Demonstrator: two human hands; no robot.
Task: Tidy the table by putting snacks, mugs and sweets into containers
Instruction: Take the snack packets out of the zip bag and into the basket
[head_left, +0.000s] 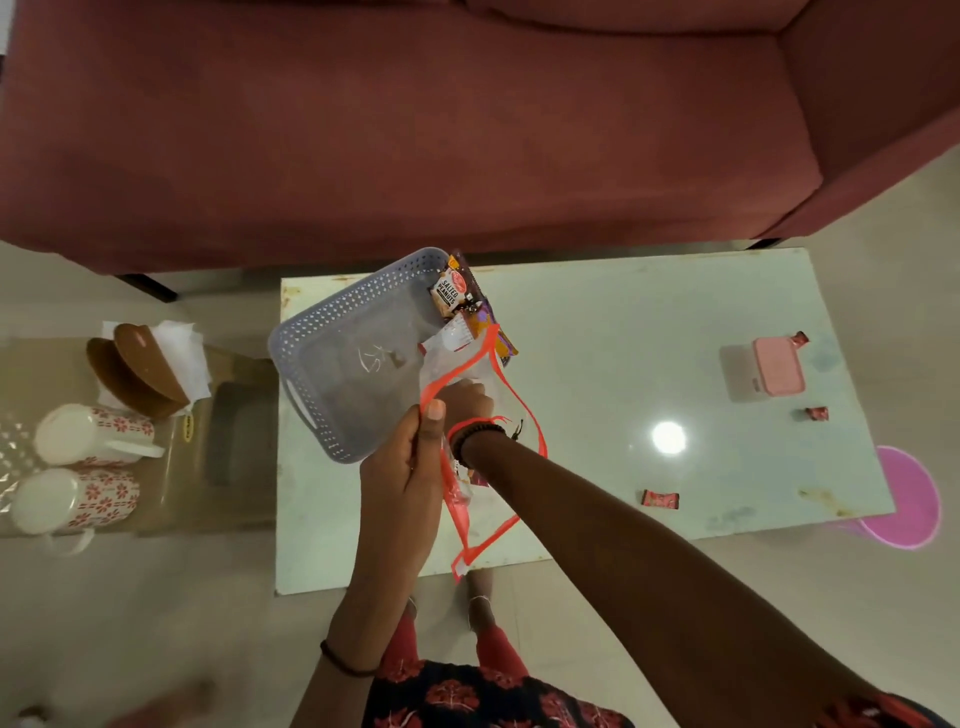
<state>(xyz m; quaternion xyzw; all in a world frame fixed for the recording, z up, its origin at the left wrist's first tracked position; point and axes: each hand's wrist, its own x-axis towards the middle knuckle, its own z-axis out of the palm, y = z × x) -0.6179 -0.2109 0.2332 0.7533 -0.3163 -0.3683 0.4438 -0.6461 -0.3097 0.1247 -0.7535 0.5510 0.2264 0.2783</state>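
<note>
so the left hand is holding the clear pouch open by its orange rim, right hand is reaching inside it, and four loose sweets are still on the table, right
Not quite: three loose sweets are on the table, not four, as the head view shows. The left hand does hold the clear pouch open by its orange rim, and the right hand reaches inside.

right hand (464, 402) inside orange-edged pouch (488, 452)

Grey perforated basket (332, 332) tilted at frame centre, salted peanuts packet (448, 294) at its upper corner, clear orange-edged pouch (485, 415) beneath, three red sweets (660, 500) right, two floral mugs (96, 431) far left, pink-lidded box (763, 371) right
</note>
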